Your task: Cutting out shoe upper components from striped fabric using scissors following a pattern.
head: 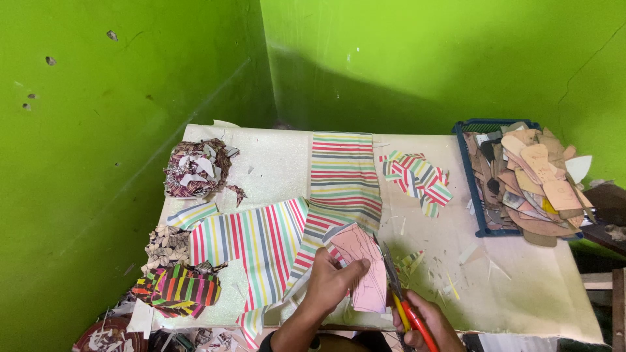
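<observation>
Head view, landmark: striped fabric (339, 189), laid down the middle of the table (521, 287).
Left hand (329, 283): at near end of striped fabric, fingers (355, 268) closed on pink template (364, 264), pressing it flat.
Pink template: resting on near edge of striped fabric, long side touching scissor blades.
Right hand (427, 322): just right of striped fabric's near end, fingers wrapped round red and yellow handles of scissors (401, 293).
Scissors: blades narrow, pointing away, along right edge of pink template.
Cut striped pieces (417, 175): small heap right of striped fabric, apart from it.
Blue tray (479, 195): far right of striped fabric, heaped with tan shoe-shaped patterns (541, 179).
Patterned scraps (195, 168): left of striped fabric, near wall.
Dark multicolour stack (179, 287): left of striped fabric, near table edge.
Green wall (424, 58): behind striped fabric.
</observation>
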